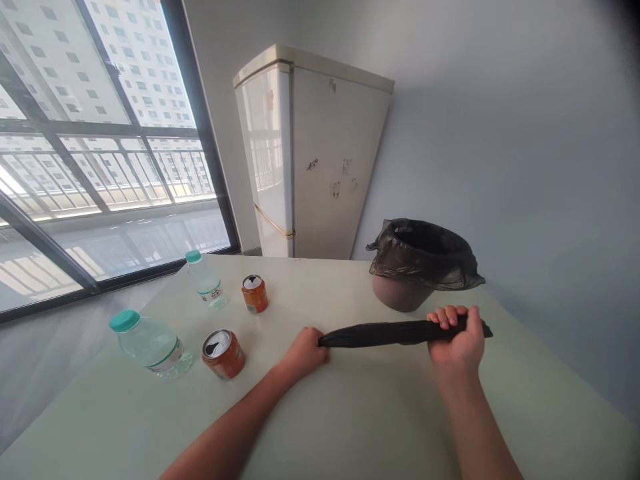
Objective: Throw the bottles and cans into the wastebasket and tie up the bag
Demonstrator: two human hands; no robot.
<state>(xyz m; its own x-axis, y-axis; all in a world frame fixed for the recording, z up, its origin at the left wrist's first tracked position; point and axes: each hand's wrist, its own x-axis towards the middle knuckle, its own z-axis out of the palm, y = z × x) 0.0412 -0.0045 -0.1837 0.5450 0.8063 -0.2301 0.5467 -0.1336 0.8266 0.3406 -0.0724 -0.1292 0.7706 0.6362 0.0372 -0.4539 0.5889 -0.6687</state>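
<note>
A black plastic bag (377,334), bunched into a long narrow strip, stretches level between my two hands above the table. My left hand (307,350) is closed on its left end. Around the bag near its right end, the fingers of my right hand (457,337) are wrapped, and a short tail sticks out past the thumb. Just behind the right hand stands a brown bin (403,295). A black bin liner (425,257) lines it and is folded over its rim.
Left of my left hand are two opened orange drink cans (225,365) (255,300) and two clear bottles with teal caps (155,347) (205,283). All stand on the pale table (320,287). Beyond it are a white fridge (335,153) and a large window (100,133).
</note>
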